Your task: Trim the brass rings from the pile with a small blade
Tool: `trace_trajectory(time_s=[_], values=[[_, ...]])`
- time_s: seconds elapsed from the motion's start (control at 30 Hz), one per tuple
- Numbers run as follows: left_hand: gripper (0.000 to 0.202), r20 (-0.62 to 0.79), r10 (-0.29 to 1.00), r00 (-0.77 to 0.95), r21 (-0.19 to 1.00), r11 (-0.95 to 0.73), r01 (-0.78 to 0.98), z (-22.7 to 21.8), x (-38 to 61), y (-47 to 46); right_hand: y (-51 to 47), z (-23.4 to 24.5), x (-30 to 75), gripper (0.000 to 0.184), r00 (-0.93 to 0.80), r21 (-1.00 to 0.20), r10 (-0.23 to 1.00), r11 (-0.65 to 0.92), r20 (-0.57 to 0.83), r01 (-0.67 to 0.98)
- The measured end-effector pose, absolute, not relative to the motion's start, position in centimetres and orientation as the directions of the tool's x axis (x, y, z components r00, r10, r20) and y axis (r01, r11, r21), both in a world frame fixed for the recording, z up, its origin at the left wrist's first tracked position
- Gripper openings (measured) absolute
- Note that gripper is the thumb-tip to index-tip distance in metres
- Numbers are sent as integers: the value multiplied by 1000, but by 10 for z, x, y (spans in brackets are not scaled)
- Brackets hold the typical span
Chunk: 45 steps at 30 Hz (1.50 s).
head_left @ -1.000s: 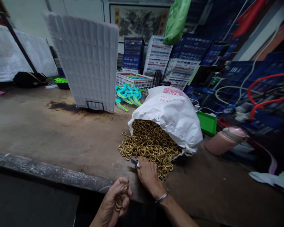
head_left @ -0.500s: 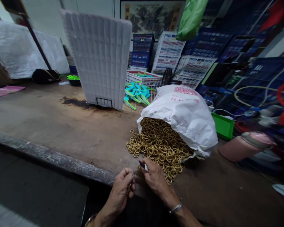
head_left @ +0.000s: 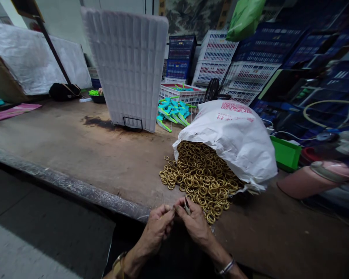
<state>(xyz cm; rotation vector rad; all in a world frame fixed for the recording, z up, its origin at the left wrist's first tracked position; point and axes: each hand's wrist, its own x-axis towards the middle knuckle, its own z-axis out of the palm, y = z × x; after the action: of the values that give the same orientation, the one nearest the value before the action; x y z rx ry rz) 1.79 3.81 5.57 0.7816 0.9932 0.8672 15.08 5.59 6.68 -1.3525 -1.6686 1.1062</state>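
Observation:
My left hand is closed in a pinch at the table's front edge; what its fingertips hold is too small to make out. Close against it, fingertips nearly meeting, my right hand is closed around a small knife-like tool with a dark pointed tip and a pale body. Just beyond the right hand lies a heap of brass-coloured rings. They spill from the mouth of a white woven sack lying on its side.
A tall white ribbed panel stands on the table in a black wire stand. Turquoise and green plastic pieces are piled beside it. To the right are a green tray and a pink flask. Stacked crates stand behind.
My right hand has come in against the left, and the tool in it now points more upward. The whole scene has shifted a little to the right in view.

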Motion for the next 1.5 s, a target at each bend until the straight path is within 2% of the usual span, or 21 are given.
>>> trace_trajectory(time_s=[0.07, 0.13, 0.27, 0.4, 0.53, 0.6, 0.67, 0.77, 0.87, 0.93, 1.07, 1.3, 1.4, 1.5], values=[[33, -357, 893, 275, 876, 422, -233, 54, 19, 37, 56, 66, 149, 22, -178, -940, 984, 40, -22, 339], [32, -290, 932, 216, 927, 330, -179, 53, 21, 36, 56, 65, 147, 22, -161, -953, 985, -7, -58, 302], [23, -27, 995, 101, 999, 24, 25, 52, 22, 35, 57, 63, 147, 21, -149, -932, 987, -8, -67, 362], [14, 158, 981, 116, 949, -183, 255, 46, 18, 36, 59, 66, 152, 19, -188, -858, 980, 36, -71, 512], [11, 249, 962, 109, 893, -272, 360, 38, 15, 35, 59, 68, 156, 25, -270, -846, 955, 44, -121, 532], [11, 235, 966, 112, 906, -259, 335, 38, 15, 36, 59, 68, 154, 27, -276, -867, 949, 4, -154, 499], [13, 160, 980, 116, 951, -184, 249, 40, 16, 37, 60, 66, 152, 29, -261, -886, 949, -39, -177, 462], [22, -83, 983, 161, 996, 78, 33, 46, 16, 39, 60, 63, 150, 30, -230, -901, 951, -94, -207, 423], [31, -320, 919, 231, 932, 349, -98, 51, 16, 39, 60, 60, 150, 29, -228, -915, 956, -80, -183, 396], [33, -389, 881, 270, 886, 438, -153, 52, 16, 38, 59, 59, 150, 29, -243, -923, 957, -54, -156, 382], [33, -385, 866, 317, 849, 468, -245, 51, 16, 36, 58, 63, 149, 28, -255, -921, 955, -46, -154, 386], [32, -380, 870, 313, 840, 467, -277, 54, 17, 33, 59, 63, 151, 27, -227, -929, 958, -85, -176, 361], [32, -394, 871, 294, 841, 470, -267, 53, 16, 33, 56, 59, 154, 27, -171, -866, 977, -25, -127, 500], [33, -387, 879, 280, 851, 457, -258, 52, 15, 35, 51, 55, 156, 22, -207, -720, 976, 97, -65, 687]])
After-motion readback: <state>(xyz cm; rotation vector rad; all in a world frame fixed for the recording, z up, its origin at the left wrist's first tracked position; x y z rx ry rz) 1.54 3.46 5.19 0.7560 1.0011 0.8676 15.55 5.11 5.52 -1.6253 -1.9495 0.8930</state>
